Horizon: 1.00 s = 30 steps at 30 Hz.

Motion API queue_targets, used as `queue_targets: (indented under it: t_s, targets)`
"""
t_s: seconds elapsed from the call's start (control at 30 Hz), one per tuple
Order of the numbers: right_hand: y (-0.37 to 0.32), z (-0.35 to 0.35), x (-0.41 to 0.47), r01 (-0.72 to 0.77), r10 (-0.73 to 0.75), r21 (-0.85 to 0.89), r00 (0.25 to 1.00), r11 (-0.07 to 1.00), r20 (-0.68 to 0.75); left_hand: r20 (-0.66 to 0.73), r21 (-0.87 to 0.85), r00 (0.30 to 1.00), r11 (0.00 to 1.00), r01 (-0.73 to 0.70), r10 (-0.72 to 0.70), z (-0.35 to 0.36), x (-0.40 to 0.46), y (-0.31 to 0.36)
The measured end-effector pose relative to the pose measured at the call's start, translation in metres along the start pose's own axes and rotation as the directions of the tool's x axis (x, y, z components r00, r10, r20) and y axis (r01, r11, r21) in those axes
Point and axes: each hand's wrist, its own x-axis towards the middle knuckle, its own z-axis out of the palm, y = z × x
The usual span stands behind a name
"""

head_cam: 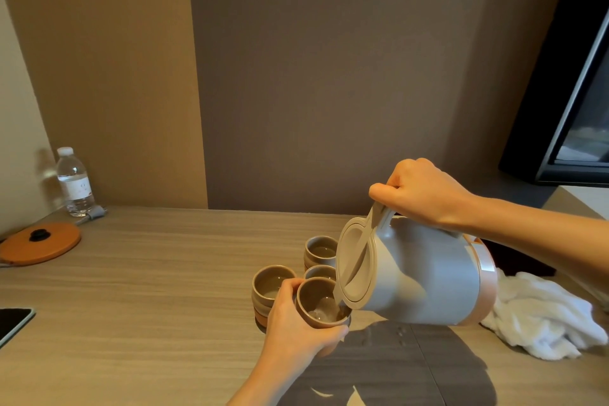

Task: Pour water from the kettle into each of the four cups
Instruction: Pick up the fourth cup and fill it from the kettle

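My right hand (pixel 425 194) grips the handle of a grey kettle (pixel 425 277) with a beige lid, tilted far over to the left. Its spout hangs over a brown ceramic cup (pixel 318 301) that my left hand (pixel 296 323) holds lifted just above the table; water lies in that cup. Three more brown cups stand on the wooden table (pixel 148 300) behind it: one at the left (pixel 272 283), one in the middle (pixel 319 272) partly hidden by the kettle, and one at the back (pixel 319 250). The left and back cups hold some water.
An orange kettle base (pixel 39 247) sits at the table's far left, with a water bottle (pixel 75 182) behind it. A dark phone (pixel 13 323) lies at the left edge. A crumpled white towel (pixel 540 316) lies at the right, a grey cloth (pixel 395 369) in front.
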Motion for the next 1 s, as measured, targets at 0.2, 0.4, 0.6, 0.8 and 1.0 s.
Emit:
queue_targets:
  t_s: [0.2, 0.4, 0.6, 0.8, 1.0]
  targets:
    - [0.000, -0.001, -0.001, -0.009, 0.009, -0.003, 1.000, 1.000, 0.008, 0.007, -0.007, 1.000, 1.000, 0.004, -0.003, 0.002, 0.000, 0.001]
    - [-0.005, -0.002, 0.000, -0.026, 0.026, -0.038, 1.000, 0.999, 0.003, 0.017, -0.062, 1.000, 0.998, 0.003, -0.002, 0.000, -0.001, 0.000]
    - [-0.008, -0.001, 0.000, -0.010, 0.010, -0.035, 1.000, 0.999, 0.000, 0.025, -0.089, 1.000, 0.996, 0.017, -0.015, -0.001, -0.003, 0.001]
    - [0.000, 0.000, 0.002, -0.016, 0.016, 0.023, 1.000, 1.000, -0.006, 0.006, -0.074, 1.000, 0.997, 0.017, -0.016, -0.004, -0.002, 0.004]
    - [0.012, 0.004, -0.003, -0.046, 0.053, 0.108, 0.996, 0.993, -0.064, 0.004, -0.044, 1.000, 0.999, 0.015, -0.014, -0.009, 0.003, 0.011]
